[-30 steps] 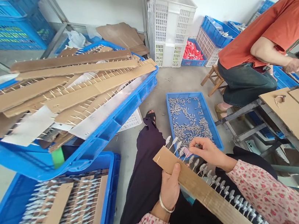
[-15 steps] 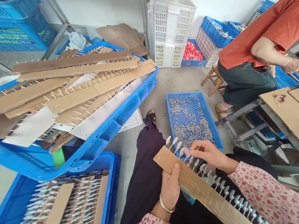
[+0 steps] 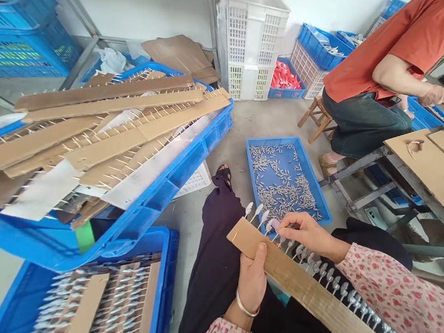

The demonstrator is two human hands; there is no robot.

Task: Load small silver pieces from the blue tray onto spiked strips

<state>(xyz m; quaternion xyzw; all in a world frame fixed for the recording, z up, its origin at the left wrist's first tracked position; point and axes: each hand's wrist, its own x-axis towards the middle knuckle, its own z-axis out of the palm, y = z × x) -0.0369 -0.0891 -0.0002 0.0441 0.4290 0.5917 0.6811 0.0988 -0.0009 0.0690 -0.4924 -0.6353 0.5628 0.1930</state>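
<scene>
A long cardboard strip [image 3: 305, 290] slants across my lap, clasped near its upper end by my left hand [image 3: 252, 278], thumb on top. Thin sticks poke out along its far edge, tipped with small silver leaf-shaped pieces [image 3: 332, 279]. At that edge, a little beyond my left thumb, my right hand [image 3: 310, 235] is closed in a pinch on what looks like one of the sticks. A small pinkish-purple bit [image 3: 275, 224] shows by the fingertips; what it is I cannot tell. My fingers hide part of the stick.
A blue tray [image 3: 324, 212] of loose silver pieces lies on the floor ahead. Left are a blue crate [image 3: 217, 134] heaped with stick-edged cardboard strips and a lower blue crate [image 3: 173, 272] of filled strips. A co-worker [image 3: 393, 65] sits right, by a cardboard-topped table [image 3: 423, 160].
My right hand has shifted slightly left along the strip's edge, still pinching. My left hand and the strip have hardly moved.
</scene>
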